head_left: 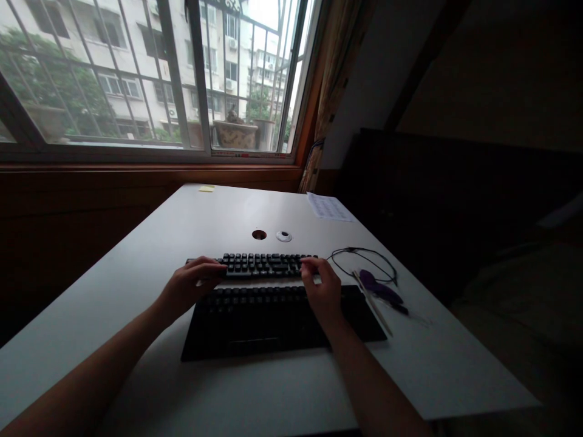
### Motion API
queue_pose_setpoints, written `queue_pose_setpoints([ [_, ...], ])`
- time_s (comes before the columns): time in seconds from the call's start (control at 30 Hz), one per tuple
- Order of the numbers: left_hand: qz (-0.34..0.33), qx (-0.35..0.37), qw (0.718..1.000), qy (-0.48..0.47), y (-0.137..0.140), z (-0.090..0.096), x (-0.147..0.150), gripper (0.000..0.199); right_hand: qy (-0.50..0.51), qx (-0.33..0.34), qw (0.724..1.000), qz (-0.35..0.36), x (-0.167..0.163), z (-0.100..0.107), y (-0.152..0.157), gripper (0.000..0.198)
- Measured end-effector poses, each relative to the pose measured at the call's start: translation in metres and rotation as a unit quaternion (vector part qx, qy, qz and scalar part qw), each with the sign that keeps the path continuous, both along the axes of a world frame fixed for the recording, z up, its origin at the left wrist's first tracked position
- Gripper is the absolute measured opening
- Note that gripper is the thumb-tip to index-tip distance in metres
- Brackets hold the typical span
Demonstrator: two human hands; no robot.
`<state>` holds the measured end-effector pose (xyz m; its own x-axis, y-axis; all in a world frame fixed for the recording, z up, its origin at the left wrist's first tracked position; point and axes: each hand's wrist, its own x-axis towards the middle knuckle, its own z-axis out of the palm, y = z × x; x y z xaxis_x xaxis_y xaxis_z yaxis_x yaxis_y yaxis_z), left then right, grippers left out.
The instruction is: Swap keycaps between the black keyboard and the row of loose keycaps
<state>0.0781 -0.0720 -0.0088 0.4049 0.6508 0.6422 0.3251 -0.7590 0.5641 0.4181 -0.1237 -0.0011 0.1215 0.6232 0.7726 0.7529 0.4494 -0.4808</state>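
A black keyboard (262,265) with raised keys lies crosswise on the white table, held by its two ends. My left hand (194,282) grips the left end, fingers over the top and thumb near the front edge. At the right end, my right hand (321,285) is closed on the keyboard with thumb and fingers bent; part of that end is hidden. Just in front of it rests a wider flat black panel (259,328) with its own rows of keys and a touchpad outline, partly covered by my right wrist.
Right of the hands lie a looped black cable (364,250), a purple object (380,288) and a thin pale stick (376,309). Behind the keyboard are a round hole (259,234) and a white ring-shaped cover (284,236). Printed paper (330,207) and a yellow note (206,189) sit farther back.
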Motion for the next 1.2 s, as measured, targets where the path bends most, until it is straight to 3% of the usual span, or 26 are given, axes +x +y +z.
queue_pose_setpoints([
  [0.17,-0.032,0.035,0.999,0.01,-0.01,0.007,0.009,0.024,-0.067,-0.011,0.994,0.089,-0.023,-0.001,-0.009,0.01],
  [0.4,-0.056,0.007,0.998,0.015,-0.018,0.003,0.021,0.036,-0.103,0.003,0.979,0.177,-0.044,-0.004,-0.019,0.009],
  [0.7,-0.068,-0.044,0.996,0.037,-0.026,-0.001,0.028,0.034,-0.114,0.044,0.969,0.216,-0.061,-0.007,-0.025,0.005],
  [1.2,-0.095,-0.13,0.986,0.035,-0.036,0.003,0.035,0.035,-0.087,-0.016,0.956,0.28,-0.067,-0.017,-0.024,0.014],
])
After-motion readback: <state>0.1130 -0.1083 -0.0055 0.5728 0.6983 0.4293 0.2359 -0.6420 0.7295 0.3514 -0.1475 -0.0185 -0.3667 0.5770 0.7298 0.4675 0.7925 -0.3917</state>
